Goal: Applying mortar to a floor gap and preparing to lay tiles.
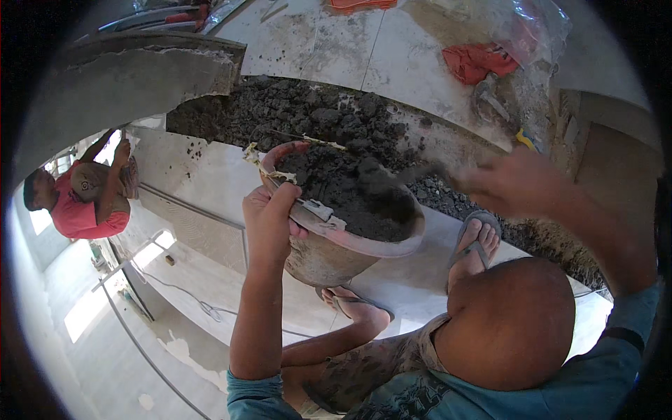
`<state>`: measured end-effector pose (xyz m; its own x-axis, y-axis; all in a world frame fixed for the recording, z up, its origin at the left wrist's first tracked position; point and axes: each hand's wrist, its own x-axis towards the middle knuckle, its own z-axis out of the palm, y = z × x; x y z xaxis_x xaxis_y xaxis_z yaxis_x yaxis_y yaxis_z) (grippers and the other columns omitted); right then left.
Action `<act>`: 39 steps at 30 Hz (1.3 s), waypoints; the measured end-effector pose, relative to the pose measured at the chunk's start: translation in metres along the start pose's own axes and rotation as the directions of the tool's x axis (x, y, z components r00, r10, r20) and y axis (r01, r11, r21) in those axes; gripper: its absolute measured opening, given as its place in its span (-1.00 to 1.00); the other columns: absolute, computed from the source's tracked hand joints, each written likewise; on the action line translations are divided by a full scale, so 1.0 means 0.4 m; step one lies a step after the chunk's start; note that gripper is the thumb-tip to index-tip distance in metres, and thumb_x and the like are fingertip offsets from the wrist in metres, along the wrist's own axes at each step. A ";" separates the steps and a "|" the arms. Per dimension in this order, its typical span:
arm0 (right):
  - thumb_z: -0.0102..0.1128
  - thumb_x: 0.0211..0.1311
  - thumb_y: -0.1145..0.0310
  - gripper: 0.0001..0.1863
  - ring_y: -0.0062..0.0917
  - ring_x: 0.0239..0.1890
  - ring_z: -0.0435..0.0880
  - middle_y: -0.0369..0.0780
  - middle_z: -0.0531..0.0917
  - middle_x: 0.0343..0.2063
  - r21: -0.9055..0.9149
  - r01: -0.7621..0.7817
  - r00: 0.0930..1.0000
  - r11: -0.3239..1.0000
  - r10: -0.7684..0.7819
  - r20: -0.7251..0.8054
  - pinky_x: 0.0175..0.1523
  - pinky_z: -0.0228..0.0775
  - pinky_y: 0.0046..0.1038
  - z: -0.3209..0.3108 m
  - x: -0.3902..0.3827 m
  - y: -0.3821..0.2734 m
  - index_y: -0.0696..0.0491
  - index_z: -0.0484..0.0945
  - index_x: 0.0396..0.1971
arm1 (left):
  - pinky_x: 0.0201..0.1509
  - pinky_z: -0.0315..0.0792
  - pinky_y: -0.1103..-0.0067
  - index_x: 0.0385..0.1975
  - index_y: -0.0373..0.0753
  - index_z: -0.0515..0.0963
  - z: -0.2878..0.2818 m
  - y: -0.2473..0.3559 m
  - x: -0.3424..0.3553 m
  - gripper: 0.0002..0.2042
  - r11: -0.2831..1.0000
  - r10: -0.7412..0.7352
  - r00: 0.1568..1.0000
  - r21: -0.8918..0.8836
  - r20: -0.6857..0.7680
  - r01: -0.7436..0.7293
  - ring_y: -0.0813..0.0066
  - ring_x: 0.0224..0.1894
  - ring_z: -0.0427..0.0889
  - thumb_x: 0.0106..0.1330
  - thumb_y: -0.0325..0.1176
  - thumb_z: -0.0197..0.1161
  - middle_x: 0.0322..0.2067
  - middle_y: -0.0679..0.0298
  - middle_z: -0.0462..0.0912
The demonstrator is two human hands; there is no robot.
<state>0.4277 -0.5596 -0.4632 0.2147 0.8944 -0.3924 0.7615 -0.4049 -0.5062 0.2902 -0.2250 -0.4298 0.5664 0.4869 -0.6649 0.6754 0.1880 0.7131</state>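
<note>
A worn bucket [315, 262] stands tilted on the floor between my feet, filled with dark, wet mortar [343, 189]. My left hand [273, 213] is closed round its rim, where torn, pale scraps cling. Right of the bucket, my right hand [504, 183] is smeared by motion. It is closed on what looks like a trowel [428, 172], whose dark, blurred blade points toward the mortar. Just beyond the bucket lies a long heap of dark, crumbly mortar mix [315, 115], partly hidden by the bucket and my right hand.
A co-worker in a red shirt [94, 203] crouches at the left. A grey slab edge [140, 77] juts in at upper left. Red cloth [479, 63] and clear plastic [539, 28] lie at far right. A thin cable [210, 308] runs across the floor beside my feet.
</note>
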 end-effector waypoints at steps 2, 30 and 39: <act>0.17 0.23 0.16 -0.59 -0.27 -0.55 0.63 -0.22 0.59 -0.50 0.023 -0.030 0.998 0.999 0.028 0.055 -0.53 0.44 -0.20 0.059 -0.016 -0.018 -0.27 0.49 0.11 | -0.80 0.31 0.68 -0.57 -0.40 0.52 -0.007 -0.007 0.010 -0.83 1.000 0.004 1.000 -0.029 0.011 -0.003 0.62 -0.85 0.40 0.20 -0.43 0.17 -0.73 0.22 0.54; 0.07 0.32 0.07 -0.68 -0.11 -0.51 0.64 -0.08 0.62 -0.57 0.213 -0.075 0.995 0.974 0.086 -0.047 -0.41 0.49 -0.09 0.284 0.126 -0.025 -0.19 0.55 0.01 | -0.82 0.28 0.69 -0.59 -0.36 0.49 0.020 -0.031 0.016 -0.83 0.993 0.091 0.995 -0.070 -0.043 -0.093 0.65 -0.87 0.34 0.23 -0.45 0.17 -0.77 0.28 0.49; 0.12 0.30 0.15 -0.56 -0.10 -0.48 0.62 -0.05 0.62 -0.53 0.442 -0.136 0.968 0.887 0.214 -0.132 -0.35 0.48 -0.09 0.298 0.114 -0.056 -0.15 0.50 0.17 | -0.81 0.31 0.71 -0.55 -0.38 0.51 0.012 -0.018 0.003 -0.85 0.998 0.050 0.999 -0.038 -0.022 -0.051 0.66 -0.86 0.38 0.21 -0.45 0.17 -0.72 0.24 0.55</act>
<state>0.3475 -0.5325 -0.5613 0.4516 0.8040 -0.3867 0.3754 -0.5644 -0.7352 0.2884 -0.2299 -0.4370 0.5892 0.5142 -0.6233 0.6271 0.1954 0.7540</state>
